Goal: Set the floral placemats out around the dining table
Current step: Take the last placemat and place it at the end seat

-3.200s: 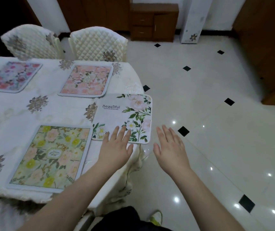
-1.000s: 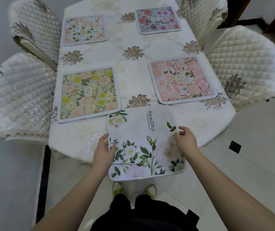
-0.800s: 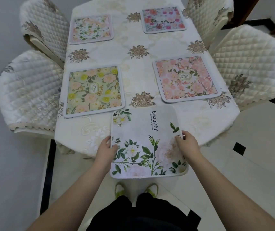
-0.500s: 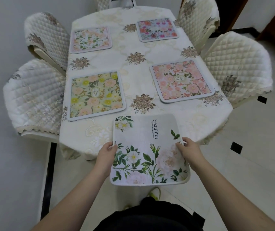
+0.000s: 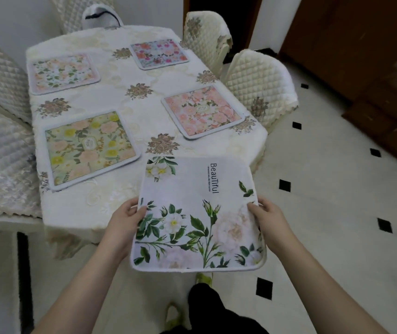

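Currently white placemat (image 5: 197, 213) is gripped at its side edges by left hand (image 5: 125, 216) and right hand (image 5: 268, 216), overhanging the desk (image 5: 144, 109) near edge. Long axis 6–12 o'clock. "BeauTiful" print runs toward 6. Four mats already laid beyond, toward 12.

Both forearms are seen bare, with no sleeves, watch or rings. The left hand (image 5: 122, 219) and the right hand (image 5: 271, 216) are uncovered. Below the hands, dark trousers (image 5: 214, 312) are worn, and yellow-green shoes (image 5: 202, 278) are partly shown.
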Tool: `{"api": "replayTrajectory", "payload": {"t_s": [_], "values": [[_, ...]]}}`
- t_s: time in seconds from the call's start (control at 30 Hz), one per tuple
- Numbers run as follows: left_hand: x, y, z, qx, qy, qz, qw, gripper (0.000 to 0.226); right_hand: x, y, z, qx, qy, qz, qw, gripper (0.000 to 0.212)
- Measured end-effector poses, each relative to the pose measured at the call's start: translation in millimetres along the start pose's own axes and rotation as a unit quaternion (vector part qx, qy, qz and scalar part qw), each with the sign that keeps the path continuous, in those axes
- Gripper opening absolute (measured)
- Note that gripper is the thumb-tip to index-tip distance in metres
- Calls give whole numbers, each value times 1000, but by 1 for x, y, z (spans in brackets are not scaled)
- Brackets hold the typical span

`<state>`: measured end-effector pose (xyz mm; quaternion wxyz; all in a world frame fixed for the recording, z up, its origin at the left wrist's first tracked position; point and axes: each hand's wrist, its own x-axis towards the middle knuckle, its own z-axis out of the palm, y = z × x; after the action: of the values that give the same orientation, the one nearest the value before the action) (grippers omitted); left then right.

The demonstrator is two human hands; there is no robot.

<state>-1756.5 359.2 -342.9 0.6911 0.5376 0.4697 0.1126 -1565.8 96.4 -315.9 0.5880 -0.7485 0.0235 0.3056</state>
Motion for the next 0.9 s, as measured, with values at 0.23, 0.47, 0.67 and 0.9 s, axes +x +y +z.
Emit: {"api": "replayTrajectory", "payload": {"t_s": [0.23, 0.47, 0.67, 0.9], "values": [[-48, 31, 69, 69, -91, 65, 991, 16, -50, 28, -88, 67, 85, -1, 994, 19], [-75, 41, 183, 84, -160, 59, 982, 17, -68, 46, -192, 119, 173, 6, 978, 17], [-99, 28, 303, 93, -227, 2, 969, 15, -84, 63, -304, 138, 230, -4, 963, 16], [-109, 21, 410, 147, -273, 2, 951, 21, -87, 66, -397, 129, 259, -7, 957, 22]]}}
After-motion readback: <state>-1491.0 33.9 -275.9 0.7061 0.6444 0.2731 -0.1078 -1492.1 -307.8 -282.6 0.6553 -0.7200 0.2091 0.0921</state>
